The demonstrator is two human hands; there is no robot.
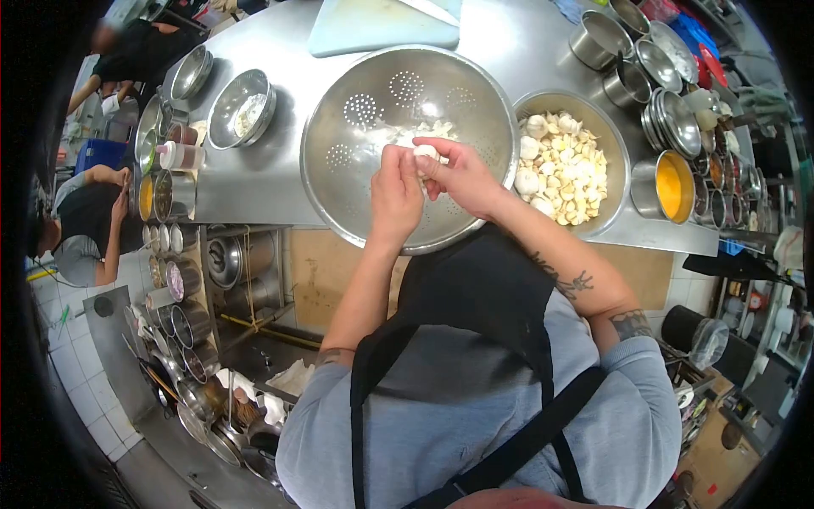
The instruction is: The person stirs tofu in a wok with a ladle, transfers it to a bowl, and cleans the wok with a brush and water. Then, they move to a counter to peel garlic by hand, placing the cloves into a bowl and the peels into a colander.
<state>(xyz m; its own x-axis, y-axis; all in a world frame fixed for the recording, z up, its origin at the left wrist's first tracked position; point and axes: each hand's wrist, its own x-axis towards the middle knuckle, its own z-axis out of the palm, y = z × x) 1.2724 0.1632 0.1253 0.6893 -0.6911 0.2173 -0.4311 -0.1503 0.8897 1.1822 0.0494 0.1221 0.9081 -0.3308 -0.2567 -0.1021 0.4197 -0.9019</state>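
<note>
My left hand (398, 191) and my right hand (462, 176) meet over a large metal colander (339, 199), both closed around a pale garlic bulb (426, 153). Fingers cover most of the bulb. Whitish bits of garlic skin (437, 130) lie inside the colander below the hands. Just right of the colander, a wide metal bowl (617, 161) holds many loose garlic cloves (570, 174) and several whole bulbs (526, 181). A smaller steel bowl (264, 117) with some white pieces in it stands to the left.
A pale cutting board (356, 25) with a knife (432, 10) lies at the back. Steel pots (598, 42) and a pot of orange liquid (672, 187) line the right side. At far left, another person (85, 220) stands near sauce containers and a squeeze bottle (182, 156).
</note>
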